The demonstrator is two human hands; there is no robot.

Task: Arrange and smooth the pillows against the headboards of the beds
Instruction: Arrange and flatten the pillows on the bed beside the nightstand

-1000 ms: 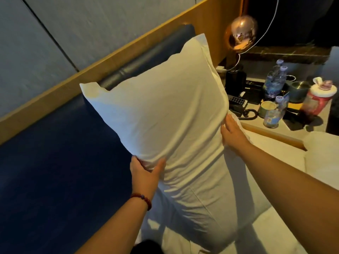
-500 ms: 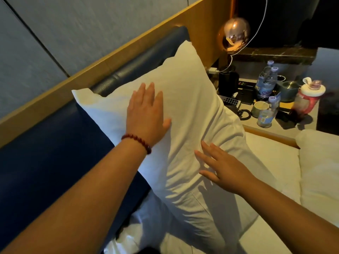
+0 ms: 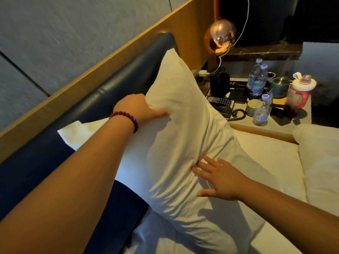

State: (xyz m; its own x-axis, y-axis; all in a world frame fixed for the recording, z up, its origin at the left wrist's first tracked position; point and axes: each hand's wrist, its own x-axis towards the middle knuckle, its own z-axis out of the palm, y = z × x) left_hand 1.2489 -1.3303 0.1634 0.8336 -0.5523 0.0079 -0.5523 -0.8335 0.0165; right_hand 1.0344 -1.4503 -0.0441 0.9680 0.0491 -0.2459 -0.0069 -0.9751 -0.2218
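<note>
Dark blue padded headboard ran from 8 o'clock up to 1 o'clock, and the white pillow leaned against it on the bed, top edge along the same line. Left hand gripped that edge at 11 o'clock, nearer the headboard; right hand lay flat, fingers spread, on the pillow's face at 5 o'clock

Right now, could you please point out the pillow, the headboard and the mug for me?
pillow [image 3: 183,140], head view, the middle of its white front.
headboard [image 3: 128,77], head view, its dark blue padding.
mug [image 3: 251,110], head view, its pale side.
</note>
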